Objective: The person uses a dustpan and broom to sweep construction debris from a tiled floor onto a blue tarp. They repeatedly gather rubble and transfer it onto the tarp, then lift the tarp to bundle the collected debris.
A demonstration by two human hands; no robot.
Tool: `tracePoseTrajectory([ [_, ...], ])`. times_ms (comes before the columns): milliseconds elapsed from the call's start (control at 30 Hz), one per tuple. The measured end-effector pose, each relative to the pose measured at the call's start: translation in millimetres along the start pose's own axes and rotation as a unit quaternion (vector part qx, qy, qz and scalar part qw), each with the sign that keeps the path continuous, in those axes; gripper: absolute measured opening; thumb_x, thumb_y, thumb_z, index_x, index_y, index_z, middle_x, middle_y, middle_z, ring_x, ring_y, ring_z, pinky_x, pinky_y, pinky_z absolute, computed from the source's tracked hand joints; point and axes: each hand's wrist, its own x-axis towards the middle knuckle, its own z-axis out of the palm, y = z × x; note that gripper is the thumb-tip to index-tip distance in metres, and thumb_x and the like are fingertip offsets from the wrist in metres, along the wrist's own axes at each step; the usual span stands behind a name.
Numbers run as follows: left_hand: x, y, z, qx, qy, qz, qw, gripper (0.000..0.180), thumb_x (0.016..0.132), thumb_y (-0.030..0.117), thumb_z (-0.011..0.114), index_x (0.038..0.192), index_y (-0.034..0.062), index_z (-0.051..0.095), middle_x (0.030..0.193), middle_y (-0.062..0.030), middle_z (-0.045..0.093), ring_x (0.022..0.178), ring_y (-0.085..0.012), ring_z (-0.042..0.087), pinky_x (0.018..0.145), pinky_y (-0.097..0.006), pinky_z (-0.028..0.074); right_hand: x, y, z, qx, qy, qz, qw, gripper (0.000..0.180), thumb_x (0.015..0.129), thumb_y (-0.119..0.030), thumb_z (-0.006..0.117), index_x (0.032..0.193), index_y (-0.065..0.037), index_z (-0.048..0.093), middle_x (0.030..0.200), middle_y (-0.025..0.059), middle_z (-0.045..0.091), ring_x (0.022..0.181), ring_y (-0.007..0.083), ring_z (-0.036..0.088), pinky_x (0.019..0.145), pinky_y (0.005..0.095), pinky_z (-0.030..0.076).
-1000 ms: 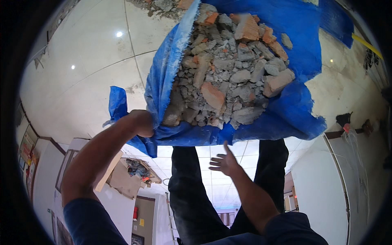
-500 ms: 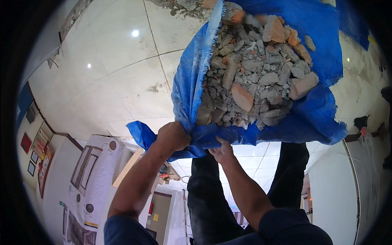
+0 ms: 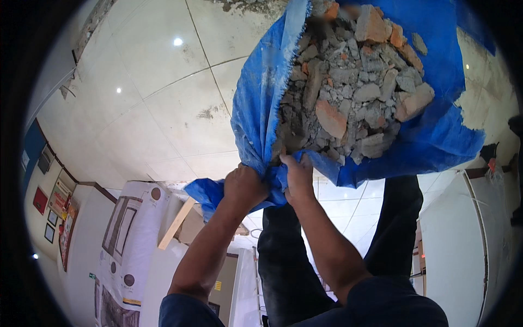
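A blue tarp with frayed edges lies under and around a heap of rubble, grey mortar chunks mixed with broken orange brick pieces. At the tarp's near left corner, my left hand is closed round a bunched fold, and a loose end sticks out to its left. My right hand grips the near edge just beside it, with thumb and fingers pinching the gathered cloth. Between the two hands the tarp is drawn tight and wrinkled. The rubble sits just beyond my right hand.
Pale, stained floor tiles spread to the left. My dark-trousered legs stand close behind the tarp. A wooden strip and a large printed sheet are at the lower left; clear plastic sheeting hangs at the right.
My right hand has moved up and closer to my left hand, taking the near edge more firmly. The tarp's near edge is now gathered between them, and the view has shifted slightly.
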Motion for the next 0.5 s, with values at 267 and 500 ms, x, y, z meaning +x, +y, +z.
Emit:
tracePoseTrajectory([
  [267,13.1,2.7,31.7,-0.309,-0.1,0.008,0.946,0.065,0.081,0.048,0.079,0.128,0.0047,0.063,0.118,-0.0215,0.069,0.11,-0.031,0.067,0.098,-0.039,0.051,-11.0,-40.6,-20.0,-0.365,-0.181,-0.048,0.912,0.049,0.103,-0.041,0.054,0.102,0.006,0.068,0.095,0.011,0.07,0.091,0.0191,0.065,0.085,0.0345,0.049],
  [500,79.3,8.4,125.0,-0.655,-0.043,0.124,0.744,0.052,0.093,0.04,0.067,0.131,0.0044,0.062,0.114,-0.015,0.069,0.11,-0.0249,0.065,0.1,-0.039,0.05,9.5,-92.2,2.1,-0.537,-0.333,-0.096,0.769,0.057,0.104,-0.05,0.047,0.099,0.004,0.062,0.095,0.0221,0.069,0.092,0.0303,0.065,0.086,0.0415,0.047],
])
